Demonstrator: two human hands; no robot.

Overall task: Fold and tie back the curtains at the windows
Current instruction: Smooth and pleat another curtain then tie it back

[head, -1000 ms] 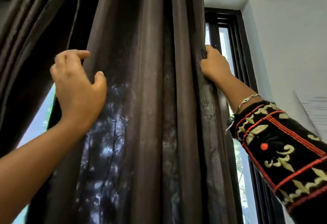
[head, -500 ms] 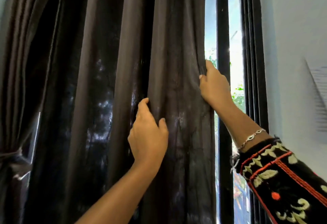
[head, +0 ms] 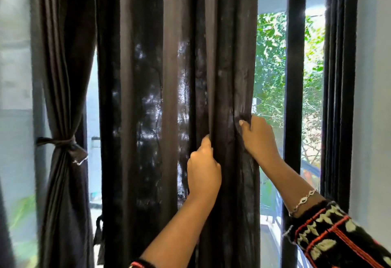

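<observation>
A dark brown curtain (head: 148,98) hangs in long pleats in front of the window. My right hand (head: 259,138) grips its right edge, fingers curled round the cloth. My left hand (head: 204,169) grips a fold just to the left of that, a little lower, so a narrow pleat runs between the two hands. Further left hangs a second dark curtain (head: 63,56), gathered at mid height by a knotted tie-back (head: 67,144).
A black window frame bar (head: 295,98) stands right of the curtain, with green trees behind the glass. The white wall (head: 374,98) closes the right side. A dark tassel (head: 99,231) hangs low at the curtain's left edge.
The view has dropped down the curtain. My left hand has moved right and taken hold of a fold close to my right hand, which has slid lower along the edge.
</observation>
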